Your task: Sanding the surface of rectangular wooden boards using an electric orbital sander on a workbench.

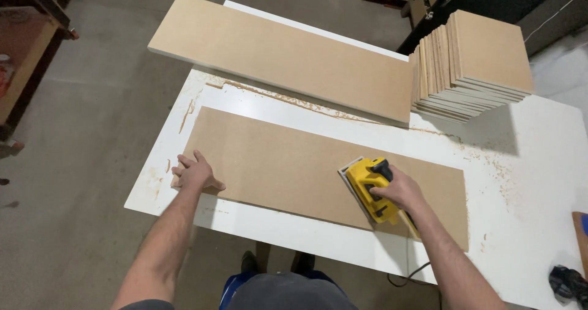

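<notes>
We are pressing our left hand (195, 174), fingers spread flat, on the near board's (294, 163) left corner. Our right hand (401, 190) is gripping one yellow sander (367, 184) near its front edge. A second board (282, 56) and one panel stack (471, 65) are lying behind; bare white table (539, 181) is showing at right.

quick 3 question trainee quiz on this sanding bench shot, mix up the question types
1. True or false: the right hand grips the yellow sander.
2. Where does the left hand rest?
A. on the stack of small boards
B. flat on the left end of the near board
C. on the floor
3. Fill in: the long far board juts out past the white table's ____ edge.

Key: 1 true; 2 B; 3 left
</notes>
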